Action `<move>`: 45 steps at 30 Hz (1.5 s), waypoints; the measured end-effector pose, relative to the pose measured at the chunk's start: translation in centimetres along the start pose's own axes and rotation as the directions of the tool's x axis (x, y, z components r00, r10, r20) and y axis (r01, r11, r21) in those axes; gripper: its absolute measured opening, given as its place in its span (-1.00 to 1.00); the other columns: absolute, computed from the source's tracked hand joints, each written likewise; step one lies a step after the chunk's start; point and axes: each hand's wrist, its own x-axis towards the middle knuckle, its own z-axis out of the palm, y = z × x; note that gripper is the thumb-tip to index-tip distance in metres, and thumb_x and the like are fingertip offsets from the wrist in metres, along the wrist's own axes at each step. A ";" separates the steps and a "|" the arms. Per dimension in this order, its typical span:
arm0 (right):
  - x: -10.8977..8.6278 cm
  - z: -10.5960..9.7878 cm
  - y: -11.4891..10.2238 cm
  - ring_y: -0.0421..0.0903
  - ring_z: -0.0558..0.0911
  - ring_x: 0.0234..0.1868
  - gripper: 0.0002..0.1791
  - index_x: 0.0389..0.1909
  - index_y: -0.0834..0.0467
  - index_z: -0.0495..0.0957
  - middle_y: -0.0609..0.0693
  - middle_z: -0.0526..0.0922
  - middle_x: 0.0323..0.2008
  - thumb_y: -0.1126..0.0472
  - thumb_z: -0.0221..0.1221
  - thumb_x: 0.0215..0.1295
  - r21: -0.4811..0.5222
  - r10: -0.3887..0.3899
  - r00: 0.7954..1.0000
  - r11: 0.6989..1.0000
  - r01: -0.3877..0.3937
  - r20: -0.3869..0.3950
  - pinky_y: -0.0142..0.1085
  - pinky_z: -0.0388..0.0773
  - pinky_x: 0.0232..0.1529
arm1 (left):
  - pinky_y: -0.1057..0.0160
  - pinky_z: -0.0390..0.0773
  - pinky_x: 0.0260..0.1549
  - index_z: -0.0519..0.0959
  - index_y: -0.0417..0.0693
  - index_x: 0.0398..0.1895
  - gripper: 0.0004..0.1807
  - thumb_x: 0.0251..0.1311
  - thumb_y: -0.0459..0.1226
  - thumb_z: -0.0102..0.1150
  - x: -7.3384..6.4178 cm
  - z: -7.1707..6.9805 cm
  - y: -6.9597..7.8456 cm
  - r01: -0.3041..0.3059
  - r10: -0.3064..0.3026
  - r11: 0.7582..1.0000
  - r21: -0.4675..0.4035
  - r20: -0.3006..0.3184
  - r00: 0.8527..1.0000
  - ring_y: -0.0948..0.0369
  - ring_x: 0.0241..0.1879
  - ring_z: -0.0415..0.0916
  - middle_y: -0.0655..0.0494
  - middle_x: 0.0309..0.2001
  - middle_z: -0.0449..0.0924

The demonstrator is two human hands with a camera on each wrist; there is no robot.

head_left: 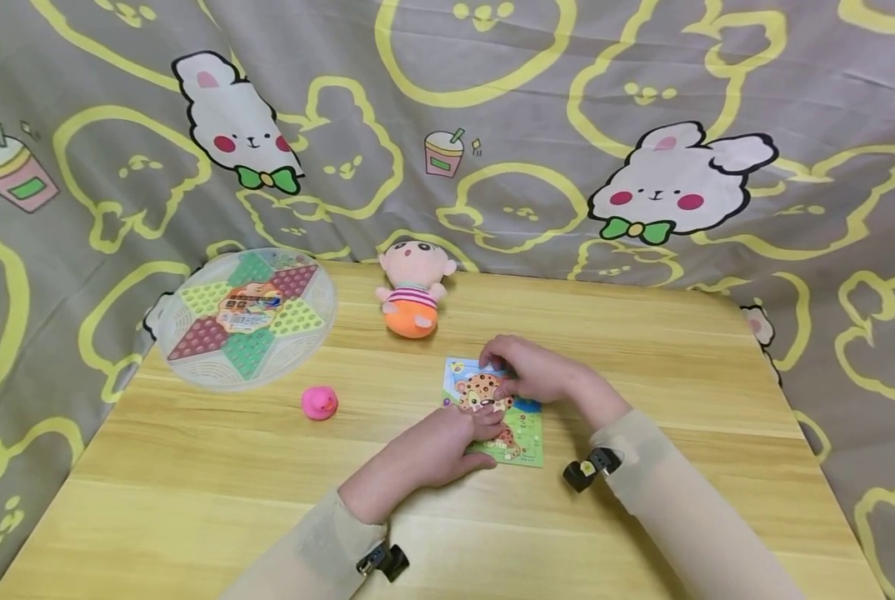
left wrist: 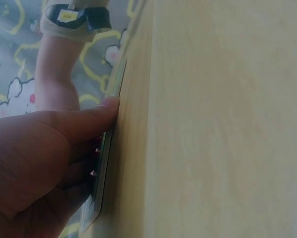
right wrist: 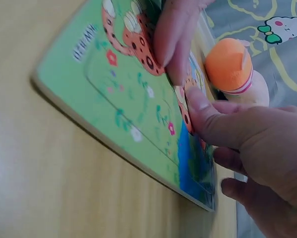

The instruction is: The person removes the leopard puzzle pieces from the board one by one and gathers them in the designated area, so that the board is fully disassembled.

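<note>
A flat leopard puzzle board (head_left: 526, 433), with a spotted leopard on a green and blue scene, lies on the wooden table. My left hand (head_left: 447, 442) rests across its left part, fingers extended over the leopard and thumb near the front edge. In the left wrist view, that thumb (left wrist: 101, 116) touches the board's edge. My right hand (head_left: 533, 371) holds the board at its far right side. The right wrist view shows its thumb (right wrist: 198, 101) on the leopard's head and the other fingers curled at the far edge, their tips partly hidden.
A plush doll (head_left: 412, 292) in orange shorts lies behind the board. To the left are a pink rubber duck (head_left: 319, 403) and a round Chinese checkers board (head_left: 245, 321). A patterned grey cloth (head_left: 507, 200) hangs along the table's back edge.
</note>
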 end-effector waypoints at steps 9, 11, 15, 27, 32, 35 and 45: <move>-1.3 0.8 0.2 -0.10 0.60 -0.08 -0.60 0.05 0.24 0.74 -0.07 0.61 -0.12 0.11 0.51 0.28 -0.061 0.016 0.990 0.998 -0.025 -0.143 -0.10 0.61 0.08 | 0.08 0.31 0.47 0.55 -0.09 0.43 -0.41 0.45 -0.04 0.33 0.1 0.0 -0.2 -0.013 0.013 1.000 0.008 -0.005 1.000 0.19 0.49 0.31 0.07 0.47 0.43; -1.5 1.0 0.2 -0.10 0.61 -0.07 -0.59 0.07 0.24 0.75 -0.06 0.61 -0.11 0.12 0.50 0.29 -0.057 -0.001 0.987 0.998 -0.009 -0.162 -0.10 0.62 0.06 | 0.06 0.33 0.46 0.55 -0.08 0.44 -0.41 0.45 -0.03 0.33 0.1 0.0 -0.3 -0.011 0.011 1.000 0.011 -0.002 1.000 0.20 0.48 0.31 0.08 0.47 0.43; -1.5 1.1 0.0 -0.10 0.56 -0.11 -0.54 0.20 0.24 0.71 -0.02 0.57 -0.06 0.17 0.47 0.33 -0.037 -0.031 0.987 0.999 0.026 -0.156 -0.15 0.59 -0.02 | 0.04 0.35 0.45 0.55 -0.06 0.44 -0.41 0.45 -0.03 0.33 0.1 -0.1 -0.3 -0.004 0.004 1.000 0.023 0.003 1.000 0.21 0.48 0.32 0.09 0.47 0.43; -0.6 0.2 -0.2 -0.05 0.49 -0.09 -0.55 0.26 0.10 0.61 0.06 0.44 -0.02 0.26 0.42 0.38 -0.038 -0.042 0.999 0.998 0.042 -0.007 -0.16 0.54 0.03 | 0.05 0.34 0.46 0.54 -0.07 0.45 -0.41 0.45 -0.04 0.33 0.1 0.0 -0.1 0.011 -0.011 1.000 0.009 0.009 1.000 0.20 0.48 0.32 0.10 0.47 0.42; -0.2 0.0 -0.1 -0.05 0.46 -0.11 -0.56 0.24 0.06 0.58 0.07 0.41 -0.04 0.28 0.40 0.40 -0.038 -0.032 0.999 0.999 0.033 0.027 -0.18 0.52 0.00 | 0.06 0.31 0.48 0.54 -0.07 0.45 -0.41 0.44 -0.04 0.34 0.1 0.0 -0.1 0.012 -0.012 1.000 0.004 0.007 1.000 0.21 0.49 0.30 0.09 0.48 0.42; 0.0 -0.1 0.0 -0.06 0.46 -0.11 -0.56 0.23 0.04 0.55 0.06 0.39 -0.04 0.27 0.41 0.38 -0.039 -0.031 0.999 0.999 0.033 0.043 -0.17 0.52 0.01 | 0.09 0.28 0.49 0.54 -0.09 0.44 -0.40 0.44 -0.05 0.34 0.0 0.1 -0.1 0.011 -0.011 1.000 -0.005 0.003 1.000 0.21 0.50 0.29 0.08 0.48 0.42; 0.5 -0.1 0.2 -0.06 0.49 -0.06 -0.50 0.16 0.15 0.50 -0.03 0.51 -0.10 0.27 0.49 0.28 0.036 -0.010 0.999 0.999 0.009 0.042 -0.15 0.53 0.05 | 0.15 0.25 0.50 0.55 -0.10 0.43 -0.41 0.44 -0.05 0.34 0.0 0.2 -0.2 0.000 -0.001 1.000 -0.012 -0.009 1.000 0.20 0.50 0.30 0.07 0.48 0.41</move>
